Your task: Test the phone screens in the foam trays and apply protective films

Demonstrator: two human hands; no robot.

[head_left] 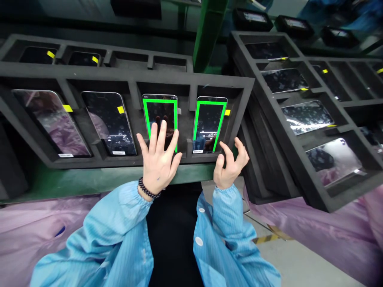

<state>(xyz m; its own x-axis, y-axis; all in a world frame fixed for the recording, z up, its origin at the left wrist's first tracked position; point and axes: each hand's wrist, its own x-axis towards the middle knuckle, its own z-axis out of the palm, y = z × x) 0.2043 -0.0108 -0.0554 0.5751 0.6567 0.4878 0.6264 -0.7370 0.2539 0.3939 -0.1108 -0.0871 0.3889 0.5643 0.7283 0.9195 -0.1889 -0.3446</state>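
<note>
My left hand lies with fingers spread over the lower part of a smartphone, whose lit screen has a green border. To its right rests a second smartphone, also lit with a green frame. Just beside that phone's lower right corner is my right hand, fingers apart and bent, holding nothing. Both phones sit in compartments of a black foam tray. Two dark-screened phones, a middle one and a far-left one, fill the other compartments. Yellow stickers mark several of them.
Behind stands another foam tray with phones at its left. On the right, stacked foam trays hold several phones. A green post rises at the back. The green bench edge runs in front. Pink-sleeved people are at both sides.
</note>
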